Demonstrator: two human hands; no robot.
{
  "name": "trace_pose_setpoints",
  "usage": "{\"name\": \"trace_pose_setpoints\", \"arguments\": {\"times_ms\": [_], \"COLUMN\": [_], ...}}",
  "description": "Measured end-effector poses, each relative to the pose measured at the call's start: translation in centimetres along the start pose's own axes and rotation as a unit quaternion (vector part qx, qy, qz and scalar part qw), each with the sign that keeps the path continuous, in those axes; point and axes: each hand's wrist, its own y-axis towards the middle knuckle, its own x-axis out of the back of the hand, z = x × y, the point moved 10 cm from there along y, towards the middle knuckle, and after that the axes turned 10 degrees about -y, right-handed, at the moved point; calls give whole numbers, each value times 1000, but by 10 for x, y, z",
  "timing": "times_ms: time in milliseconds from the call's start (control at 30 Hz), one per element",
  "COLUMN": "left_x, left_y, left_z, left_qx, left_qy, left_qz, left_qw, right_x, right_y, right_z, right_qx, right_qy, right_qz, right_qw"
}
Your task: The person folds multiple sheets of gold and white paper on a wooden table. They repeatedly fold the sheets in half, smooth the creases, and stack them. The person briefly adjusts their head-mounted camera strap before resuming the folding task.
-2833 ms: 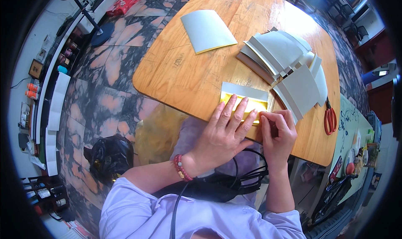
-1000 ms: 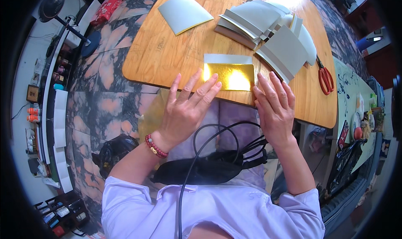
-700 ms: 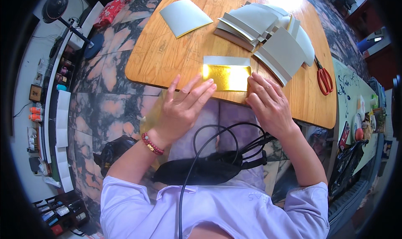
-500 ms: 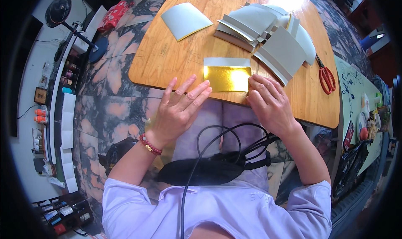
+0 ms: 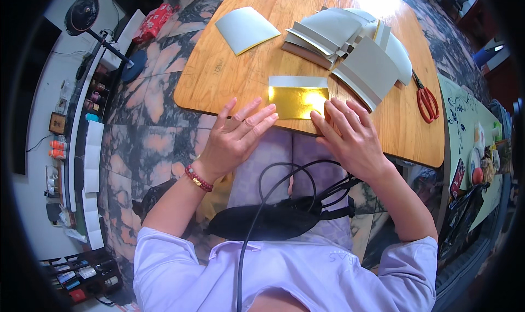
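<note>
Apparently folded: gold foil card (image 5: 294, 103), pale strip (image 5: 298, 81) left uncovered at twelve o'clock, on counter's (image 5: 213, 80) near edge. Right hand (image 5: 354, 142) touches at four, left hand (image 5: 232, 140) at eight, contact unclear; fingers spread, no visible grip. Folded-looking card pile (image 5: 369, 66), one-thirty; flat sheet (image 5: 248, 30), seemingly unfolded, eleven.

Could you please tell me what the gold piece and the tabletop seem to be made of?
Gold piece: probably foil-faced card, glossy, from its mirror-like glare and paler matte strip. Tabletop: apparently varnished wood, shown by grain lines and reflections.
</note>
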Motion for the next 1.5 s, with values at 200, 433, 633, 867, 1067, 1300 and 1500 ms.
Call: {"name": "trace_pose_setpoints", "arguments": {"times_ms": [200,433,633,867,1067,1300,1500], "left_x": [10,10,-1,-7,-7,-5,-4], "left_y": [10,49,58,58,59,61,80], "left_z": [10,36,55,58,56,56,59], "left_qx": [25,82,163,163,159,159,107], "left_qy": [-132,-251,-319,-305,-306,-305,-304], "left_qz": [-36,-63,-11,13,15,25,42], "left_qw": [990,962,934,938,939,939,946], "right_x": [6,2,-14,-60,-73,-64,-43], "right_y": [-5,24,64,76,72,60,67], "right_z": [-19,-47,-71,-81,-86,-82,-74], "right_qx": [-46,-82,-198,-229,-257,-215,-211], "right_qy": [96,212,300,366,346,349,337], "right_qz": [-18,-48,4,190,304,262,155], "right_qw": [994,973,933,882,849,874,905]}}
